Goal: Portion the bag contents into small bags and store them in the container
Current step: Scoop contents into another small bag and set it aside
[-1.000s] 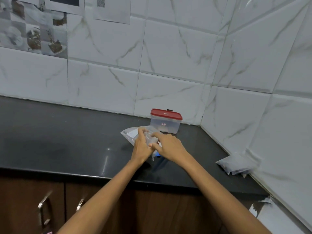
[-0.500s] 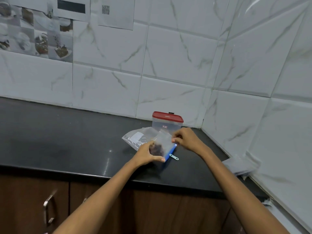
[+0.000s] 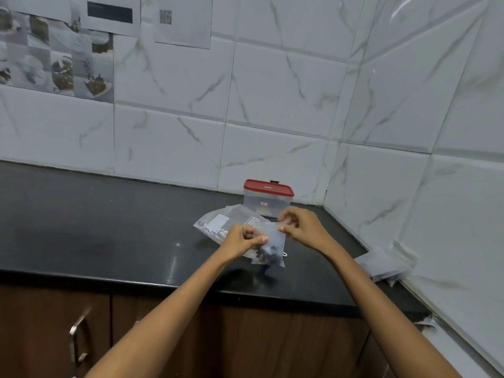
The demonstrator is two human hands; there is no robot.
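A small clear bag [image 3: 270,246] with dark contents at its bottom hangs upright above the black counter [image 3: 109,227]. My left hand [image 3: 242,238] pinches its top left edge and my right hand [image 3: 302,227] pinches its top right edge. Behind the hands a larger clear bag [image 3: 221,222] with a white label lies flat on the counter. A clear container [image 3: 268,199] with a red lid shut on it stands near the wall corner, just behind my right hand.
A pile of empty small bags [image 3: 381,264] lies against the right wall. White marble tiles close in the back and right. Below the counter's front edge are brown cabinet doors with a metal handle [image 3: 77,336].
The small bag has been lifted off the counter and turned upright, its contents sunk to the bottom. My right hand came back to its top edge; the blue strip is hidden.
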